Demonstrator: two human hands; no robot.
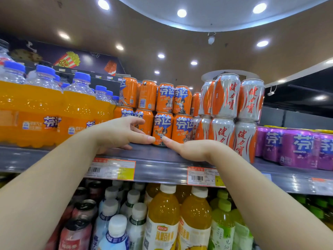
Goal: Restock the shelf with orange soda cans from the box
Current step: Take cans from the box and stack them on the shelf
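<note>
Orange soda cans [163, 128] stand two layers high on the grey shelf [158, 165], in the middle of the view. My left hand [119, 132] reaches over the shelf edge with straight fingers, its fingertips at the base of the front lower can. Coming from the right, my right hand [187, 149] lies flat with its fingertips touching the bottom of that same can. Neither hand holds anything. The box is out of view.
Orange soda bottles [41, 112] with blue caps fill the shelf to the left. Silver-and-orange cans [225, 112] are stacked right of the orange cans, then purple cans [299, 147]. Juice and milk bottles [162, 213] crowd the shelf below. Price tags [111, 168] line the shelf edge.
</note>
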